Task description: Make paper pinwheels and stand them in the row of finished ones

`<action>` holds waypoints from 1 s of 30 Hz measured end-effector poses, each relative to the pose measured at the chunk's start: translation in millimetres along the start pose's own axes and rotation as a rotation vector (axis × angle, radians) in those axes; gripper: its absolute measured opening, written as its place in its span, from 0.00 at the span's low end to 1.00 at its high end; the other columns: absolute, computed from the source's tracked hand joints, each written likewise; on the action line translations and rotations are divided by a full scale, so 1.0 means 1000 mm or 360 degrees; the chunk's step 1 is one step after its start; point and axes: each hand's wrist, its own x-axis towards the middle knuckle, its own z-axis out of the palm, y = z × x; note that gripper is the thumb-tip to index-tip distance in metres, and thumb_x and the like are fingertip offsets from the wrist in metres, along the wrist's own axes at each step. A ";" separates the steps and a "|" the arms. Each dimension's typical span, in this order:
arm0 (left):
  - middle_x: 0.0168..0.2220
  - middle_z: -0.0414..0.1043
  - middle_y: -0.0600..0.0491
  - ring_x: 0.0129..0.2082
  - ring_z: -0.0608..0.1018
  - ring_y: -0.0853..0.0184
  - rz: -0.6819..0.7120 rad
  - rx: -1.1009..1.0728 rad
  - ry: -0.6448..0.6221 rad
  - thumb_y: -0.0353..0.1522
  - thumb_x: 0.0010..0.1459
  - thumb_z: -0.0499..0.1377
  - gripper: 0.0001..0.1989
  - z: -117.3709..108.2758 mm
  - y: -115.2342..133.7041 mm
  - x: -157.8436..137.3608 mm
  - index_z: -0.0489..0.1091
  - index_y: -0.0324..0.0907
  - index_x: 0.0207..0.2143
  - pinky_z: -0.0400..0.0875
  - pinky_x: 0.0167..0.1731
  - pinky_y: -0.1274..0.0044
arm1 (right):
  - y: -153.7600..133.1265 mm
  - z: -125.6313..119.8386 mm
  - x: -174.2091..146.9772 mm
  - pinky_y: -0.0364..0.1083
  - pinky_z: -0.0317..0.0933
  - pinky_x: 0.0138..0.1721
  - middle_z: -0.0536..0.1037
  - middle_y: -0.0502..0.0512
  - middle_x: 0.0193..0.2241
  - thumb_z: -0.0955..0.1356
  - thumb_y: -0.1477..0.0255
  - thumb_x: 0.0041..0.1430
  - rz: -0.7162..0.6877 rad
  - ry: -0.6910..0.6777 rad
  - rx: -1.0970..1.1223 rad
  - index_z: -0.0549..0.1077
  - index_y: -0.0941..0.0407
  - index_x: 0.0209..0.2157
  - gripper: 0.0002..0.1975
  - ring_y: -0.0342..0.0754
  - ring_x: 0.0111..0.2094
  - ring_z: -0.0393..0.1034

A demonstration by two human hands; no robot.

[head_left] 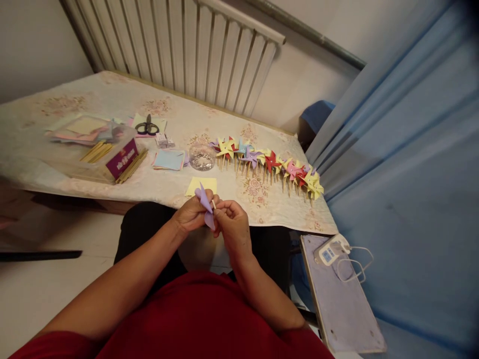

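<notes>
A purple paper pinwheel (205, 202) stands edge-on between my hands, just off the table's front edge. My left hand (191, 213) is closed and pinches it from the left. Against its right side, my right hand (235, 227) is closed on a short pale stick (213, 204), of which only the tip shows between the fingers. Just beyond my hands lies a stack of yellow paper squares (204, 185). A round clear dish (202, 158) of small shiny pieces sits behind it. Blue and pink paper squares (169, 160) are to the dish's left.
Finished pinwheels (271, 162) on sticks lie in a row at right. On the left are a clear plastic box (93, 172), bundled sticks (131, 167), scissors (147, 127) and small white boxes (164, 140). A power strip (332, 249) rests on a side board (348, 309).
</notes>
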 end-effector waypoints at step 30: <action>0.22 0.66 0.58 0.21 0.73 0.71 0.0084 -0.0035 0.0065 0.26 0.40 0.74 0.18 -0.004 -0.002 -0.001 0.64 0.38 0.21 0.72 0.20 0.79 | 0.001 0.002 0.001 0.37 0.55 0.13 0.71 0.41 0.15 0.70 0.70 0.49 -0.0008 0.0003 -0.0025 0.69 0.54 0.29 0.06 0.38 0.12 0.60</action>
